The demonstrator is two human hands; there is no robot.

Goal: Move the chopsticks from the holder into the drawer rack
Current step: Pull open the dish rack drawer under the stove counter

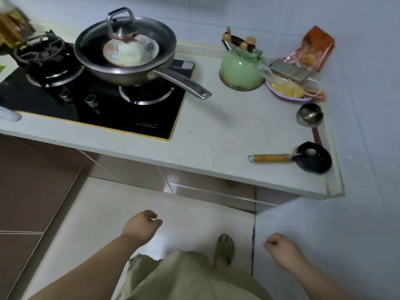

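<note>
Neither chopsticks nor a chopstick holder show clearly; a blurred bundle of yellowish sticks [9, 24] sits at the far top left, and I cannot tell what it is. A closed drawer front [212, 192] with a long metal handle lies under the counter. My left hand [141, 226] hangs low over the floor tiles, fingers curled, nothing in it. My right hand [281, 249] hangs at the lower right, fingers loosely closed and holding nothing. Both hands are well below the counter edge.
The white counter [216, 135] carries a black gas hob [97, 105], a lidded steel pan [125, 53] with a bowl inside, a green kettle [240, 68], food bags [311, 50], a metal ladle [309, 114] and a small black pan [313, 158]. A wall stands to the right.
</note>
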